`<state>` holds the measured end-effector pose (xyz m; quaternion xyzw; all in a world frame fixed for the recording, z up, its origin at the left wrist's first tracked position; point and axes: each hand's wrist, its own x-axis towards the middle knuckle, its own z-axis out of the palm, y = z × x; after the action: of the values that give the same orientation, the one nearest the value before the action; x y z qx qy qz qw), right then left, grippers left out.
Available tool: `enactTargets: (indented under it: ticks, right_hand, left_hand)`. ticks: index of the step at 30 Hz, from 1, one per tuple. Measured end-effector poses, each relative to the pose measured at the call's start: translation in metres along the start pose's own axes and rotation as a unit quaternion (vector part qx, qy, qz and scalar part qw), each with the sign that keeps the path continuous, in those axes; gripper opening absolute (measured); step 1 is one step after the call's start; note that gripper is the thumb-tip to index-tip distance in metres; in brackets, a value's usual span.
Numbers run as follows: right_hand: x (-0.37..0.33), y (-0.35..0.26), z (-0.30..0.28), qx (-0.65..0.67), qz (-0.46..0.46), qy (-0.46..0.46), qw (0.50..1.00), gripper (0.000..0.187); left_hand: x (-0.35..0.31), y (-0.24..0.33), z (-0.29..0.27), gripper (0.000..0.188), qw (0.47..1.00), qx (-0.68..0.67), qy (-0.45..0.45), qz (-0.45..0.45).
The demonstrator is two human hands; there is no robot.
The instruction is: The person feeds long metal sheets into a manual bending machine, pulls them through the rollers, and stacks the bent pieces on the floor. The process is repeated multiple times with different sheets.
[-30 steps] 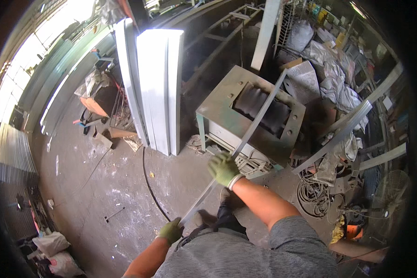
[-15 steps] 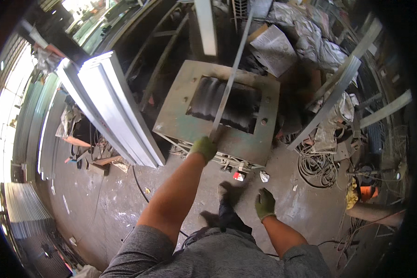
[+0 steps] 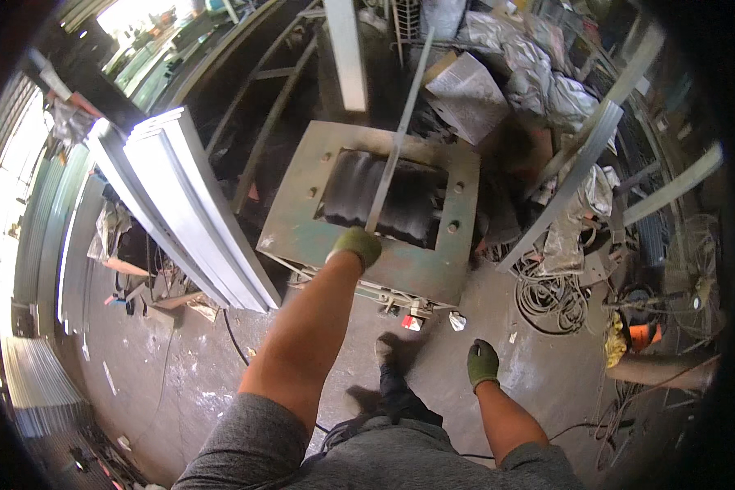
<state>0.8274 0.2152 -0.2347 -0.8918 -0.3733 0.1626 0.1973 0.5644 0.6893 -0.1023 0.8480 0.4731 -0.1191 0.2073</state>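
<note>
A long thin grey metal strip (image 3: 400,122) lies lengthwise over the dark rollers (image 3: 347,192) set in the opening of a green steel machine (image 3: 302,233). My left hand (image 3: 356,246), in a green glove, reaches out over the machine's near edge and closes on the strip's near end. The strip's far end runs off toward the top of the view. My right hand (image 3: 482,363), also gloved, hangs low beside my hip with the fingers curled and nothing in it, well apart from the machine.
A stack of pale metal panels (image 3: 188,212) leans at the machine's left. Slanted grey metal bars (image 3: 584,159) stand to the right, above coiled cable (image 3: 547,298) on the concrete floor. Crumpled sheeting (image 3: 539,77) lies behind the machine. A fan (image 3: 694,286) is far right.
A second ago both hands held the strip in the air. The strip has been fed onto the machine's rollers, my right hand let go and dropped, and my left hand moved to the strip's end.
</note>
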Motion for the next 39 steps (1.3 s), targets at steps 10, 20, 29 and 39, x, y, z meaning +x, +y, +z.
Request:
enactTargets:
  ticks: [10,20,29,39]
  right_hand:
    - [0.04,-0.184,-0.018,0.125,-0.224,0.112,0.96,0.034]
    - [-0.076,-0.362,0.01,0.12,-0.525,0.049,0.841,0.036]
    - [-0.195,-0.339,0.017,0.056,-0.569,-0.085,0.816,0.022]
    - [0.023,-0.418,0.04,0.01,-0.506,0.099,0.857,0.028]
  left_hand:
    - [-0.335,-0.034,0.133,0.039,0.942,-0.293,0.024,-0.162]
    - [-0.669,-0.074,0.316,0.034,0.899,-0.364,-0.054,-0.236]
    - [-0.805,-0.097,0.413,0.055,0.884,-0.347,-0.008,-0.314]
    - [-0.608,-0.075,0.245,0.04,0.784,-0.557,0.098,-0.257]
